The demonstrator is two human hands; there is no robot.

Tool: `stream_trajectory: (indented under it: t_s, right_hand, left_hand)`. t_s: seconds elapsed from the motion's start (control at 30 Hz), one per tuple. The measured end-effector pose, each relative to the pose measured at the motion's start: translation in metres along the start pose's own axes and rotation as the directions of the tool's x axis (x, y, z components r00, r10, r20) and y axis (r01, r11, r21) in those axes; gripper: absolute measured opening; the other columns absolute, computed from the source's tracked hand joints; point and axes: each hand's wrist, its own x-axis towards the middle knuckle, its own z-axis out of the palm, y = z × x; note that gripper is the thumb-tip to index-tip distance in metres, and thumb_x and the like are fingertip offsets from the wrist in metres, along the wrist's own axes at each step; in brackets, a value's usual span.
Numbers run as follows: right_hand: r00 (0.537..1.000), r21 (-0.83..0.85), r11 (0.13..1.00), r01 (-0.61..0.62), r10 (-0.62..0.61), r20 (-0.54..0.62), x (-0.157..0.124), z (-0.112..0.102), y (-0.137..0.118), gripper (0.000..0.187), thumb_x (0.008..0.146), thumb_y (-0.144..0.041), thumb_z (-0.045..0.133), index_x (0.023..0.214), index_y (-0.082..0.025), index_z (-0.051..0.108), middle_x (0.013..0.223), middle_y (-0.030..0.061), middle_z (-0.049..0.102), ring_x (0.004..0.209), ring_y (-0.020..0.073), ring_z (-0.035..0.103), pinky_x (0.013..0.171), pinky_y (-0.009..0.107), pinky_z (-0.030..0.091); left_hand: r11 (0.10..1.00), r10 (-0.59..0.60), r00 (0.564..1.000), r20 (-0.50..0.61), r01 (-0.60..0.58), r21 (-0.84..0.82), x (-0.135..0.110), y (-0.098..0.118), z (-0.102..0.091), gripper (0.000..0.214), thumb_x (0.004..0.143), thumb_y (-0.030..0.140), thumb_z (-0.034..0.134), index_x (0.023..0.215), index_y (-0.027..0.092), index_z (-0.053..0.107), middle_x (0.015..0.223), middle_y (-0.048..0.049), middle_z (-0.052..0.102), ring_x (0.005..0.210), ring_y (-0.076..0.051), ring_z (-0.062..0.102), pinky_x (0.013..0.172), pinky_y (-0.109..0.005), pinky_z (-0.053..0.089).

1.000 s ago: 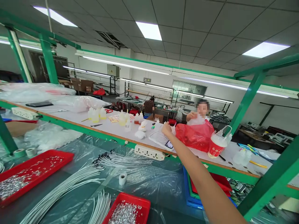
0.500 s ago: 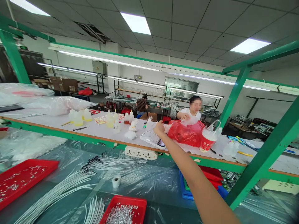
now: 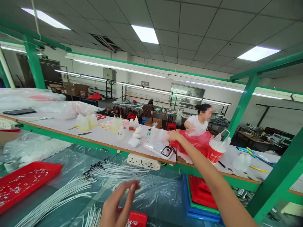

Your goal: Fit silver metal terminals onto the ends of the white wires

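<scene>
My right hand [image 3: 174,135] reaches across to the raised shelf, fingers curled down at the left edge of a red plastic bag [image 3: 191,140]. Whitish translucent material [image 3: 162,135] lies by its fingertips; what the fingers grip, if anything, is hidden. Below, my left hand [image 3: 119,203] is raised over the bench with thumb and fingers apart and nothing visible between them. It covers part of a red tray [image 3: 138,217] of small metal parts. In front of the right hand lies a phone [image 3: 167,151] beside a clear white-rimmed case [image 3: 151,144].
Dropper bottles [image 3: 120,132] and a red-and-white cup [image 3: 216,149] stand on the shelf. Bundled white cables [image 3: 59,195] and another red tray [image 3: 28,183] lie on the bench, with stacked trays [image 3: 201,195] at right. A green post [image 3: 274,179] rises there. A co-worker [image 3: 200,121] sits opposite.
My left hand has come into view from below. My right hand remains far out by the red bag. The view has shifted slightly, and the phone is now uncovered by my arm.
</scene>
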Motion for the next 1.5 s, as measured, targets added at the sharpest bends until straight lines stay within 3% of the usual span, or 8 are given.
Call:
stream_trajectory:
  t_s: [0.07,0.2,0.33,0.43,0.57,0.77,1.23,1.5]
  right_hand:
    - [0.999,-0.048,0.998,0.042,-0.041,0.028,0.006,0.011,-0.001,0.028,0.092,-0.03,0.059,0.115,-0.015,0.057,0.117,0.0088,0.058,0.1,0.0235,0.06,0.084,0.044,0.051]
    - [0.994,-0.135,0.985,0.106,-0.104,0.022,0.011,0.019,0.0,0.029,0.093,-0.03,0.058,0.117,-0.015,0.056,0.117,0.009,0.058,0.1,0.0235,0.06,0.084,0.044,0.051]
    - [0.981,-0.236,0.954,0.185,-0.195,-0.019,0.006,0.013,0.005,0.028,0.093,-0.028,0.058,0.118,-0.016,0.056,0.119,0.0089,0.057,0.103,0.0244,0.058,0.087,0.046,0.049]
    - [0.962,-0.324,0.915,0.238,-0.268,-0.05,0.001,0.008,0.007,0.026,0.092,-0.028,0.059,0.115,-0.015,0.058,0.119,0.009,0.057,0.105,0.025,0.057,0.089,0.047,0.048]
    - [0.931,-0.423,0.855,0.3,-0.359,-0.065,-0.005,0.006,0.004,0.025,0.092,-0.027,0.059,0.112,-0.013,0.059,0.117,0.0094,0.059,0.105,0.0248,0.058,0.089,0.046,0.048]
    - [0.889,-0.51,0.786,0.349,-0.449,-0.084,-0.013,0.004,-0.003,0.022,0.092,-0.026,0.059,0.111,-0.014,0.06,0.116,0.0082,0.059,0.107,0.025,0.057,0.09,0.047,0.047]
    - [0.856,-0.543,0.772,0.332,-0.488,-0.17,-0.014,0.008,-0.008,0.02,0.093,-0.026,0.057,0.11,-0.015,0.061,0.117,0.0083,0.059,0.108,0.0246,0.056,0.094,0.048,0.044]
    - [0.778,-0.597,0.706,0.382,-0.594,-0.205,-0.014,0.009,-0.009,0.018,0.093,-0.025,0.057,0.107,-0.015,0.061,0.112,0.0077,0.062,0.104,0.0233,0.058,0.091,0.046,0.047]
  left_hand:
    - [1.0,0.018,0.999,0.036,-0.018,0.024,0.055,-0.002,0.015,0.033,0.095,0.042,0.039,0.094,0.018,0.062,0.089,-0.0068,0.068,0.085,-0.021,0.066,0.066,-0.029,0.054]
    - [0.994,-0.031,0.995,0.092,0.02,0.112,0.153,-0.015,0.067,0.021,0.092,0.03,0.052,0.103,0.014,0.058,0.101,-0.0069,0.064,0.089,-0.019,0.063,0.077,-0.036,0.053]
    - [0.966,-0.14,0.978,0.157,0.1,0.238,0.195,-0.033,0.117,0.028,0.09,0.028,0.058,0.114,0.014,0.056,0.113,-0.0086,0.06,0.095,-0.021,0.062,0.081,-0.042,0.053]
    - [0.941,-0.2,0.96,0.198,0.132,0.312,0.204,-0.039,0.136,0.031,0.09,0.029,0.058,0.117,0.015,0.055,0.115,-0.009,0.059,0.097,-0.022,0.061,0.083,-0.043,0.052]
    - [0.917,-0.244,0.939,0.244,0.142,0.373,0.211,-0.043,0.144,0.031,0.09,0.029,0.058,0.117,0.015,0.054,0.113,-0.0086,0.06,0.097,-0.022,0.061,0.083,-0.043,0.052]
    - [0.895,-0.254,0.925,0.283,0.114,0.432,0.216,-0.05,0.146,0.028,0.09,0.029,0.057,0.114,0.014,0.056,0.112,-0.0083,0.061,0.098,-0.022,0.061,0.084,-0.043,0.052]
    - [0.872,-0.205,0.939,0.278,0.046,0.487,0.211,-0.046,0.146,0.028,0.09,0.032,0.057,0.112,0.014,0.057,0.112,-0.0083,0.06,0.099,-0.023,0.06,0.086,-0.044,0.05]
    - [0.858,-0.184,0.95,0.251,0.03,0.512,0.211,-0.048,0.147,0.027,0.09,0.032,0.057,0.111,0.014,0.058,0.111,-0.008,0.061,0.099,-0.022,0.06,0.085,-0.044,0.05]
